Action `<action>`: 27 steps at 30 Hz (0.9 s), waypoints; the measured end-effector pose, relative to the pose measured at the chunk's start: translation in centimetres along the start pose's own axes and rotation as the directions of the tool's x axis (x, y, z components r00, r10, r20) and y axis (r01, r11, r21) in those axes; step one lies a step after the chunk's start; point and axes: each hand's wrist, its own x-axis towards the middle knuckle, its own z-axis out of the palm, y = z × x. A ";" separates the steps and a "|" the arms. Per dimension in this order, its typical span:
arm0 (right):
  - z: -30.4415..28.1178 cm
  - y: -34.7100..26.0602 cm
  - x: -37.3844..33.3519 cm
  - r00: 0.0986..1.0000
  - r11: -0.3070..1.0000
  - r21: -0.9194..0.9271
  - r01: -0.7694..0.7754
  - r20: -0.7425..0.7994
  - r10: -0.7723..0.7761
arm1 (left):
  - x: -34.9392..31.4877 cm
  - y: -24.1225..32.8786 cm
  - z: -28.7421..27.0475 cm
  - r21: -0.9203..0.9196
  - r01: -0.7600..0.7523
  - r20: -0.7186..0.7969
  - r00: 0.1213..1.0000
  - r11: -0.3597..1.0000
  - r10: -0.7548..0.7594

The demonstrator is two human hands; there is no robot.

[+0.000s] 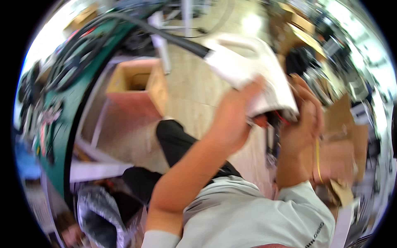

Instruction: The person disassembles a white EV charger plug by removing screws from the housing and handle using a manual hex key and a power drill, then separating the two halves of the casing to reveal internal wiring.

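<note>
Held up in front of me is a white plastic housing (266, 68) with a loop-shaped handle opening at its far end. A thick black cable (184, 43) runs from its left corner back to the table. My left hand (237, 111) is closed on the near left side of the housing, thumb on top. At the near right edge my right hand (308, 109) has its fingers curled against the housing, blurred by motion. Red and dark wires (281, 118) show at the housing's open near end. Dark leads with metal-looking ends (271, 142) hang below it.
To the left is a green-topped table (58, 161) with coiled cable and hand tools. An open box (138, 101) stands beside it on the floor. On the right are open cardboard boxes (341, 144) and cluttered gear. A silvery bag (99, 211) lies at lower left.
</note>
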 end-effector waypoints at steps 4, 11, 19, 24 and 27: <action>-0.5 -0.2 -1.8 0.956 0.966 -0.108 -0.236 -0.205 0.210 | -0.8 -3.1 -3.1 0.137 0.017 -0.117 0.993 0.990 -0.001; -1.9 2.4 1.5 0.967 0.880 -0.425 -0.212 0.040 0.253 | -1.0 -5.7 -6.9 0.252 -0.057 -0.155 0.983 0.966 0.098; 8.0 3.5 8.7 0.680 0.840 -0.432 0.329 0.725 0.107 | 0.0 -8.2 -11.7 0.362 0.127 -0.218 0.975 0.924 -0.048; 23.9 5.2 11.0 0.358 0.771 -0.157 0.618 0.928 -0.098 | 0.2 -8.7 -15.4 0.469 0.157 -0.261 0.965 0.869 -0.034; 33.1 6.2 10.9 0.218 0.754 0.007 0.657 0.955 -0.199 | 0.7 -10.6 -18.9 0.519 0.122 -0.220 0.976 0.846 -0.006</action>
